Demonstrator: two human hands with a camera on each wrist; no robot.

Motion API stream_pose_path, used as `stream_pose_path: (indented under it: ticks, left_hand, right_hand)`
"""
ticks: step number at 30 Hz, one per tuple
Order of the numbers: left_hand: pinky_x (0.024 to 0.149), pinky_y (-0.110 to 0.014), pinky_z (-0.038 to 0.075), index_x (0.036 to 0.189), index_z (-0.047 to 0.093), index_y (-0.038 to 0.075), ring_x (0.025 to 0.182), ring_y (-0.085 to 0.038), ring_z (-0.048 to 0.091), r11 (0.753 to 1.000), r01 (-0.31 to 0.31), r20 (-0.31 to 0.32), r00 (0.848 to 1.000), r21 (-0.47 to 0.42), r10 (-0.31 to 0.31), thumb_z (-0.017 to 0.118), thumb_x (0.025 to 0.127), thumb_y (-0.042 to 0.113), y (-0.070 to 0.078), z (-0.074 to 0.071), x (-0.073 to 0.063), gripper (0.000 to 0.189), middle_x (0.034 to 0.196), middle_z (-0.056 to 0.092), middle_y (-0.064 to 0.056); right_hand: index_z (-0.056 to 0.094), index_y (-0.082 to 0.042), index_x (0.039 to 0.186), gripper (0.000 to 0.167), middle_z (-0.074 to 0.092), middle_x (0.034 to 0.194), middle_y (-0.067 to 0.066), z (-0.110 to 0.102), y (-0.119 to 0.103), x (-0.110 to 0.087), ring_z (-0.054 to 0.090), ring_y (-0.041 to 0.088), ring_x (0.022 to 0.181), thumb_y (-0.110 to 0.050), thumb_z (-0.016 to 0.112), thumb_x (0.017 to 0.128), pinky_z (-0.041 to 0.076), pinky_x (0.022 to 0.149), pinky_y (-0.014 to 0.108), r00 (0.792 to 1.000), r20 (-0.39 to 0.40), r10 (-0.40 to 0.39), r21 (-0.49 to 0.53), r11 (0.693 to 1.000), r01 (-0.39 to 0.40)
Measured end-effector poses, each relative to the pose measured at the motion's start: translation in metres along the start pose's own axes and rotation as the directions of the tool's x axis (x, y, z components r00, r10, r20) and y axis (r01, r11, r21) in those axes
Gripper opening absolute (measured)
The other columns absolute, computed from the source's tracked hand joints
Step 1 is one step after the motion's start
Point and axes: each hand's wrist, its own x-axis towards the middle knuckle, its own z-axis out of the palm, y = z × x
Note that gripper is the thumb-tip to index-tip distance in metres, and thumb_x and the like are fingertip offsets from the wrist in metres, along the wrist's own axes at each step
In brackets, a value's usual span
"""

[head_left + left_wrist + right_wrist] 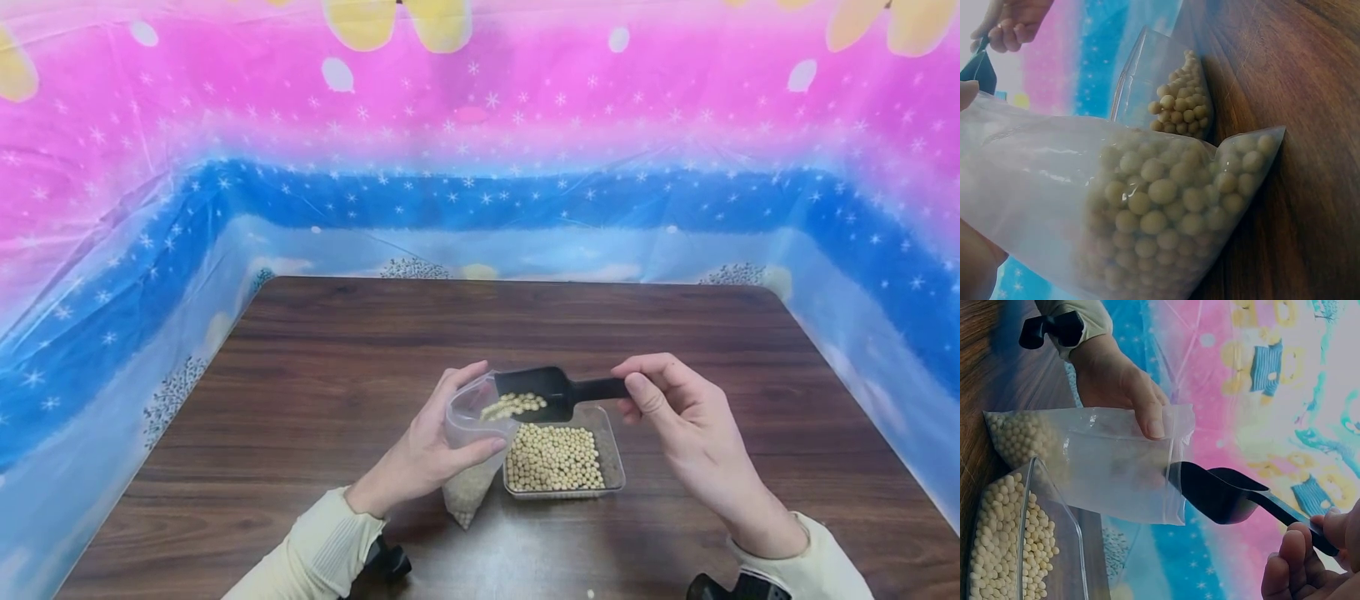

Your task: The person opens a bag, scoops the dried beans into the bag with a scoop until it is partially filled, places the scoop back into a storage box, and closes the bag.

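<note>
My left hand [423, 454] grips a clear plastic zip bag [1110, 450] near its mouth, thumb on one side and fingers on the other. Round pale beans [1154, 200] fill the lower part of the bag, whose bottom corner is down at the table. With thumb and fingers, my right hand [697, 425] pinches the handle of a black scoop [551, 392]. The scoop's front lip reaches into the bag's open mouth, and some beans lie in the scoop. Below it stands a clear plastic box [615, 467] holding many of the same beans.
The dark wood-grain table [360, 333] carries the box and the bag. A pink and blue printed cloth [480, 200] hangs round its back and sides. One stray bean [590, 593] lies at the near edge.
</note>
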Motion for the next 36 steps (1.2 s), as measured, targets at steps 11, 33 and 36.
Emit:
stream_pose_path:
  ticks: [11,33,36]
  left_hand:
    - [0.088,-0.036,0.054,0.147,0.032,0.025,0.121,-0.023,0.051,1.000,0.010,0.003,1.000,0.002,-0.010,0.077,0.084,0.012,-0.002,-0.001,-0.001,0.078,0.133,0.042,-0.004]
    - [0.088,-0.037,0.054,0.148,0.032,0.026,0.121,-0.025,0.051,1.000,0.020,0.004,1.000,0.010,-0.020,0.077,0.084,0.014,-0.002,-0.001,-0.001,0.079,0.134,0.041,-0.014]
    - [0.089,-0.037,0.054,0.147,0.032,0.026,0.123,-0.026,0.050,1.000,0.016,-0.002,1.000,0.017,-0.016,0.077,0.084,0.014,-0.002,-0.001,-0.001,0.079,0.134,0.042,-0.013]
  right_hand:
    - [0.066,-0.011,0.112,0.020,0.064,0.092,0.004,-0.001,-0.008,-0.004,0.061,0.012,0.076,-0.001,0.058,0.096,0.051,0.065,0.020,0.990,-0.041,-0.133,-0.142,0.982,0.126]
    - [0.066,-0.007,0.103,0.011,0.061,0.080,-0.003,-0.012,0.006,-0.010,0.043,0.004,0.055,-0.004,0.064,0.092,0.036,0.048,0.016,0.965,-0.009,-0.264,-0.606,0.769,0.204]
    - [0.066,-0.010,0.101,0.009,0.062,0.082,-0.005,-0.004,0.015,-0.011,0.047,0.003,0.059,-0.006,0.063,0.093,0.041,0.050,0.020,0.979,0.067,-0.191,-0.642,0.743,0.189]
